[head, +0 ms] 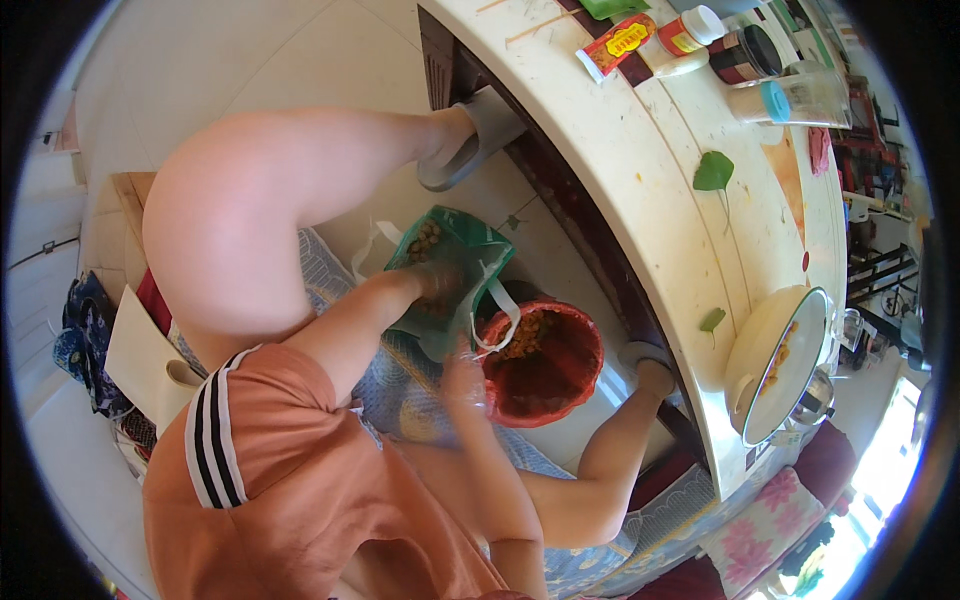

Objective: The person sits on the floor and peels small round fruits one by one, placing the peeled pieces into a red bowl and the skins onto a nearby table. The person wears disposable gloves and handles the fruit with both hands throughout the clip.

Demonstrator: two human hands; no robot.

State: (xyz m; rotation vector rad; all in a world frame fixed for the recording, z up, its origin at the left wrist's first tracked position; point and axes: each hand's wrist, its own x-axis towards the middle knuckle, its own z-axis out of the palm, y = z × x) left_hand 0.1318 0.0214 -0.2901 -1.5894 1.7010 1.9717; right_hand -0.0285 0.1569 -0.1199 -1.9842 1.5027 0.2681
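A green plastic bag (pixel 480 247) with white handles stands between my knees, holding small brownish lumps (pixel 424 238). My left hand (pixel 441 281) reaches down into it, and the fingers are hidden by the bag and its contents. In what looks like a clear plastic glove, my right hand (pixel 463 379) grips the near rim of the bag, though motion blurs it. Against the bag and this hand is a red bucket-like container (pixel 577 386). Orange-brown pieces (pixel 529 334) cling to its inner wall, and its bottom looks dark red and wet.
A pale table (pixel 675 262) curves along the right. On it stand an enamel basin (pixel 757 330) with orange-brown pieces, a red packet (pixel 619 43), a white-capped jar (pixel 690 31), a black-lidded jar (pixel 746 54) and a green leaf (pixel 713 172). A patterned cloth (pixel 397 375) covers my seat.
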